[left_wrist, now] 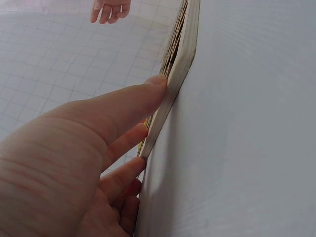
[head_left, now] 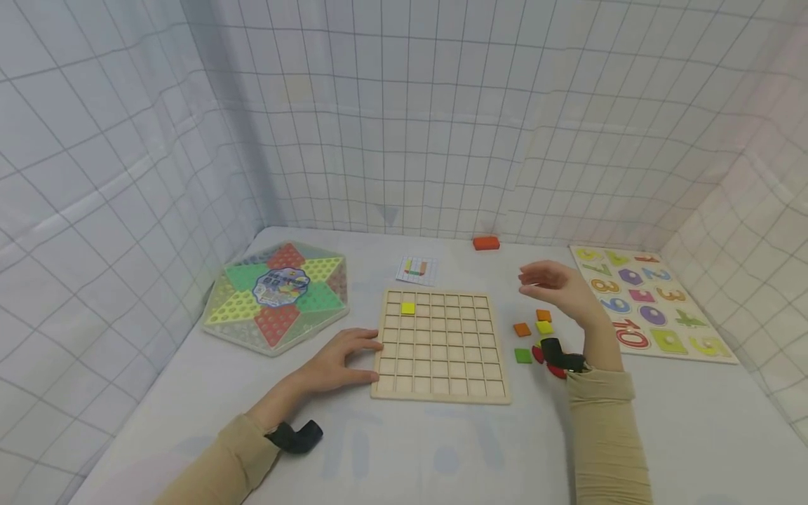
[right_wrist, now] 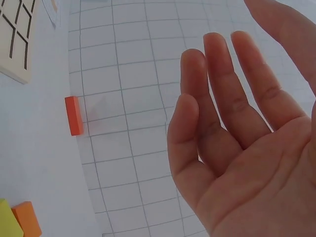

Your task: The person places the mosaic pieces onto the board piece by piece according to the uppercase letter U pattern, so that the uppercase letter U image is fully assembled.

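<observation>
A wooden grid board point(head_left: 442, 347) lies flat on the table, with one yellow square tile point(head_left: 408, 308) in a cell near its far left corner. My left hand point(head_left: 344, 361) touches the board's left edge; in the left wrist view the thumb and fingertips rest against its side point(left_wrist: 173, 94). Raised above the table right of the board, my right hand point(head_left: 558, 287) holds nothing, its fingers loosely bent, as the right wrist view shows. Below it lie orange tiles point(head_left: 521, 329), a yellow tile point(head_left: 544, 327), a green tile point(head_left: 522, 355) and red pieces point(head_left: 538, 354), partly hidden by the wrist strap.
A small card with a coloured pattern point(head_left: 416, 270) lies beyond the board. Near the back wall is a red-orange block point(head_left: 486, 243). A hexagonal Chinese checkers board point(head_left: 280, 294) lies to the left, a number puzzle board point(head_left: 653, 301) to the right. Gridded cloth walls surround the table.
</observation>
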A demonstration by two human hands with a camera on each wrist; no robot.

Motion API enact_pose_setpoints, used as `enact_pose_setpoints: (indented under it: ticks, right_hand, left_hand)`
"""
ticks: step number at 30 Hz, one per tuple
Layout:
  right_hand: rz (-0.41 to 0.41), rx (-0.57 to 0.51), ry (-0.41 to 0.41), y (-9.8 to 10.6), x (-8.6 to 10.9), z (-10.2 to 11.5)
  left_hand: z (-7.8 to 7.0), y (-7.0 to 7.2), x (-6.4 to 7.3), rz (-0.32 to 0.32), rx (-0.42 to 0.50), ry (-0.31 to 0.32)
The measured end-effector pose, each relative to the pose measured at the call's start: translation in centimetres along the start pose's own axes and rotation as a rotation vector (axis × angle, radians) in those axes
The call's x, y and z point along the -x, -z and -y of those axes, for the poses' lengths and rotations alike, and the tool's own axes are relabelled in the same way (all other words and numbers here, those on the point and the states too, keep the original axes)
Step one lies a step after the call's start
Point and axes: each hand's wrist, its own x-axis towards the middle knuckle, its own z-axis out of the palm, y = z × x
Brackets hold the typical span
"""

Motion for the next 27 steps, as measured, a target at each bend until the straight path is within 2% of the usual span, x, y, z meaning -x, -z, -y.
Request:
enact_pose_setpoints:
  ticks: [5,16,27]
  right_hand:
    - [-0.009,-0.008,-0.063,0.6,0.3,-1.1]
    - [-0.032,-0.026,-0.232,1.5,1.2,-5.2]
    - [-0.044,-0.047,-0.26,2.1,2.0,-7.2]
  left_hand:
    - [0.0,0.0,-0.1,0.003,-0.004,-0.002]
    - [-0.1,0.0,-0.1,0.004,0.0,0.006]
    - [-0.1,0.0,-0.1,0.006,0.005,0.014]
